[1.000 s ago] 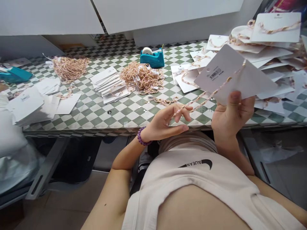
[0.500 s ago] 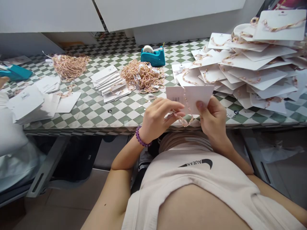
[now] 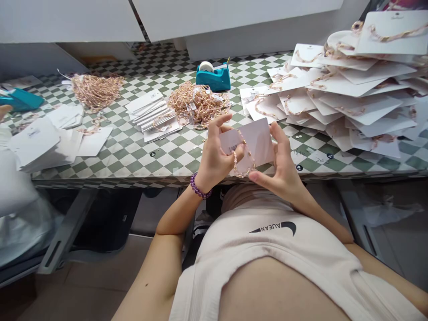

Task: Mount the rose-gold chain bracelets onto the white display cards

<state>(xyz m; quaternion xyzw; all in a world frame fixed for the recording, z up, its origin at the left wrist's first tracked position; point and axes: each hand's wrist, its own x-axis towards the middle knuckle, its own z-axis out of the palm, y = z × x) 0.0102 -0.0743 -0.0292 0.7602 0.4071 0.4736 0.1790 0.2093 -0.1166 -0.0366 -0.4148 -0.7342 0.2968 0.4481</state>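
Pinching a white display card (image 3: 257, 142) between fingertips, the left hand (image 3: 214, 156) and right hand (image 3: 281, 167) have drawn closer, a beaded gold chain (image 3: 243, 166) now looped against it.

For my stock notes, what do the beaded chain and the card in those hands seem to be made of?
The beaded chain looks like gold-toned metal with pale pink beads, going by its warm shine; whether it's plated can't be told. The display card looks like matte white cardstock, stiff and without gloss.

This is a jewellery packing workshop: a checked table (image 3: 127, 156) holds heaped necklaces (image 3: 199, 103), display cards (image 3: 354, 84) (many already strung) and a tape dispenser (image 3: 213, 76).
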